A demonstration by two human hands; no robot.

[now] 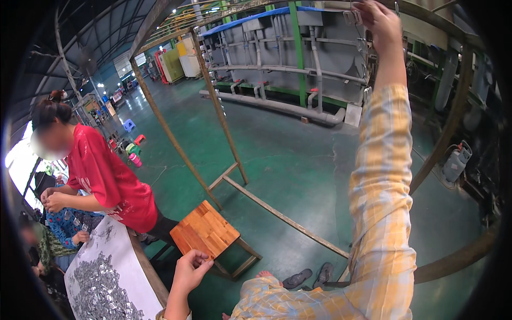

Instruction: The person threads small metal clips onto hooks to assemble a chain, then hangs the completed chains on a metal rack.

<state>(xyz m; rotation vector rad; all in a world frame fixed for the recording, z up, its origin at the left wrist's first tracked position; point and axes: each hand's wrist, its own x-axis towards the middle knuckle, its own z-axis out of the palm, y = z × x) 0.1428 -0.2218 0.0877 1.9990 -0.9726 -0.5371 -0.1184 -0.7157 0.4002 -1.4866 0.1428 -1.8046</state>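
Note:
My right hand is raised high at the upper right, by the top bar of a metal frame. Its fingers are bent together at a small rectangular metal piece that looks like a buckle; the exact grip is hard to see. Low in the middle, my left hand is closed, thumb against curled fingers, in front of a wooden stool. Whatever it may hold is too small to make out. Many similar shiny metal pieces lie heaped on a white-covered table to its left.
A person in a red shirt stands at the left, with other people seated beyond the table. Frame legs and a low crossbar span the green floor. Sandals lie by my feet; grey pipes run along tanks behind.

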